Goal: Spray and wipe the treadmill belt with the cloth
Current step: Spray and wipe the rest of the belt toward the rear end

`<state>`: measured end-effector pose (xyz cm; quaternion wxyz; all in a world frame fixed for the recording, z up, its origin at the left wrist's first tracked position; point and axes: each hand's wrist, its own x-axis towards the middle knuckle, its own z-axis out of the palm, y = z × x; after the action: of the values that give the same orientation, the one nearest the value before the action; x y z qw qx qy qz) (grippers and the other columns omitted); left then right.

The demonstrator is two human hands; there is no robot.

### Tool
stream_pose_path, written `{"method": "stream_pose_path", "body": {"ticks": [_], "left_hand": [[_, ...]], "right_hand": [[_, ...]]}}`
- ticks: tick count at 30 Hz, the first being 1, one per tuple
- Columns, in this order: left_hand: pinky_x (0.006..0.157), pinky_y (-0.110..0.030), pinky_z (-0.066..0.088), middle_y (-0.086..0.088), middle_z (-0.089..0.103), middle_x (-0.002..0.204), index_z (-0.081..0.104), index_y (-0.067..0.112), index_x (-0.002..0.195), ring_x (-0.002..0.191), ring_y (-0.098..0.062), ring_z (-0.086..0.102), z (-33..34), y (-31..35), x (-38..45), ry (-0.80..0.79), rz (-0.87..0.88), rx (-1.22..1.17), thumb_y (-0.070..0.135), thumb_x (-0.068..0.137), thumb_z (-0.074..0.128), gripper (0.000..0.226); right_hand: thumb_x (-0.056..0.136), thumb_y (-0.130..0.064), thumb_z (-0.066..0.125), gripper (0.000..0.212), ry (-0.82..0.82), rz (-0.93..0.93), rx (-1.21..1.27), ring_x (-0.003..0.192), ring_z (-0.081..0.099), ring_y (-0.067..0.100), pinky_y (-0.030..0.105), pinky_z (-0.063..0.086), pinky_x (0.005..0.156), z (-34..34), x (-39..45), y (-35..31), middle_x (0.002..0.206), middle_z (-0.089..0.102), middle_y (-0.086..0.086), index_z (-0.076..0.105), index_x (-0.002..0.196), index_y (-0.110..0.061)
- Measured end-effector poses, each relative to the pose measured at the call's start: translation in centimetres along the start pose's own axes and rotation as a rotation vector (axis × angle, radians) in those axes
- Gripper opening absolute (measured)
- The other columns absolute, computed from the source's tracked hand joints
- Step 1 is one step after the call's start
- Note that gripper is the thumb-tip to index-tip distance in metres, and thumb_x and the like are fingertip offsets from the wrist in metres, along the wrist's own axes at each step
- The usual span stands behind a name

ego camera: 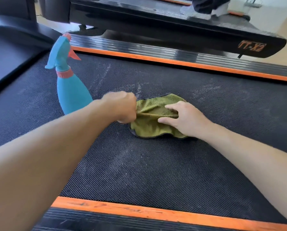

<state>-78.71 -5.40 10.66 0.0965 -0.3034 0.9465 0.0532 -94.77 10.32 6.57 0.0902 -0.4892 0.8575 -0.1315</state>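
A crumpled green cloth (149,124) lies on the black dotted treadmill belt (139,172), near its middle. My left hand (121,106) is closed in a fist on the cloth's left edge. My right hand (184,120) lies on the cloth's right part, fingers spread and pinching a fold. A teal spray bottle (71,90) with an orange trigger and collar stands upright on the belt just left of my left hand, untouched. Pale smear marks show on the belt beyond the cloth.
Orange strips (156,214) and black ribbed side rails border the belt, near and far. A second treadmill (172,27) stands beyond the far rail, with a person's shoes on it at the top right. Motor cover at the far left.
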Motion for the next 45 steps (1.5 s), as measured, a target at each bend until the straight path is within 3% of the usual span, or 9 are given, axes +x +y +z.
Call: {"method": "stream_pose_path", "body": {"ticks": [6, 13, 18, 22, 26, 31, 35, 41, 45], "left_hand": [[0.079, -0.036, 0.041, -0.007, 0.058, 0.093, 0.062, 0.014, 0.098, 0.093, -0.027, 0.052, -0.8, 0.2, -0.5, 0.097, -0.092, 0.054, 0.01, 0.082, 0.066, 0.017], [0.107, -0.043, 0.047, -0.003, 0.059, 0.135, 0.063, 0.026, 0.137, 0.128, -0.027, 0.052, 1.8, 1.3, 0.2, -0.044, 0.157, -0.048, 0.034, 0.09, 0.066, 0.048], [0.089, -0.033, 0.054, -0.004, 0.076, 0.111, 0.079, 0.025, 0.108, 0.107, -0.028, 0.069, 1.7, 2.3, 0.4, 0.098, 0.156, -0.118, 0.022, 0.09, 0.069, 0.021], [0.085, -0.026, 0.059, 0.004, 0.08, 0.087, 0.082, 0.024, 0.098, 0.083, -0.012, 0.075, 1.8, 3.2, 0.3, -0.084, 0.176, -0.362, 0.034, 0.087, 0.079, 0.015], [0.066, -0.022, 0.061, 0.003, 0.08, 0.073, 0.079, 0.013, 0.1, 0.054, -0.004, 0.072, 0.9, 2.9, 0.3, -0.189, 0.133, -0.441, 0.022, 0.094, 0.069, 0.015], [0.068, -0.031, 0.063, 0.006, 0.079, 0.081, 0.078, 0.024, 0.094, 0.078, -0.018, 0.08, -0.7, 0.0, 1.1, -0.155, -0.032, -0.368, 0.009, 0.089, 0.066, 0.02], [0.099, -0.04, 0.057, 0.005, 0.075, 0.107, 0.072, 0.037, 0.09, 0.106, -0.023, 0.069, 0.1, -0.9, 1.5, 0.121, -0.102, -0.361, 0.024, 0.084, 0.068, 0.015], [0.106, -0.039, 0.053, 0.01, 0.071, 0.113, 0.072, 0.026, 0.125, 0.115, -0.019, 0.066, 0.6, -0.6, 1.0, 0.119, -0.043, -0.402, 0.017, 0.092, 0.064, 0.035], [0.103, -0.035, 0.051, 0.005, 0.071, 0.122, 0.072, 0.026, 0.124, 0.117, -0.022, 0.065, 0.4, -0.6, 1.0, 0.168, -0.074, -0.388, 0.012, 0.092, 0.059, 0.037]], "right_hand": [[0.076, -0.06, 0.069, 0.072, -0.07, -0.019, 0.026, 0.128, 0.041, 0.018, 0.045, 0.039, 0.105, -0.4, 0.1, 1.0, 0.133, 0.049, -0.005, 0.051, 0.139, -0.03], [0.097, -0.053, 0.044, 0.057, -0.108, -0.018, -0.007, 0.149, 0.01, 0.014, 0.047, 0.022, 0.118, 2.1, -1.0, -0.2, 0.16, 0.018, -0.01, 0.031, 0.15, -0.034], [0.098, -0.041, 0.044, 0.04, 0.02, -0.028, -0.147, 0.138, 0.041, 0.018, 0.043, 0.041, 0.107, 1.9, -1.4, -0.8, 0.149, 0.042, -0.015, 0.047, 0.139, -0.042], [0.097, -0.016, 0.029, 0.062, -0.266, 0.058, -0.049, 0.15, 0.001, 0.02, 0.041, 0.011, 0.121, 1.1, 0.2, -1.1, 0.164, 0.003, 0.0, 0.008, 0.155, -0.014], [0.101, -0.016, 0.022, 0.053, -0.273, 0.141, 0.268, 0.149, 0.012, 0.025, 0.036, 0.011, 0.12, 0.3, 0.7, -2.9, 0.162, 0.015, 0.01, 0.021, 0.153, -0.009], [0.081, -0.076, 0.039, 0.075, -0.132, -0.101, 0.207, 0.14, 0.036, 0.013, 0.04, 0.027, 0.116, 2.3, -3.4, -4.8, 0.146, 0.047, -0.008, 0.055, 0.136, -0.027], [0.091, -0.057, 0.051, 0.057, -0.106, -0.276, 0.103, 0.148, 0.013, 0.012, 0.043, 0.007, 0.122, 3.7, -3.7, -3.7, 0.155, 0.033, -0.014, 0.047, 0.142, -0.032], [0.101, -0.044, 0.035, 0.047, -0.08, 0.204, 0.027, 0.146, 0.019, 0.031, 0.047, 0.019, 0.117, 1.5, 2.4, 0.9, 0.162, 0.018, 0.0, 0.037, 0.147, -0.032], [0.098, -0.05, 0.039, 0.046, -0.055, -0.124, 0.046, 0.14, 0.037, 0.02, 0.044, 0.028, 0.115, 3.5, -1.1, -4.3, 0.155, 0.034, -0.011, 0.044, 0.142, -0.037]]}}
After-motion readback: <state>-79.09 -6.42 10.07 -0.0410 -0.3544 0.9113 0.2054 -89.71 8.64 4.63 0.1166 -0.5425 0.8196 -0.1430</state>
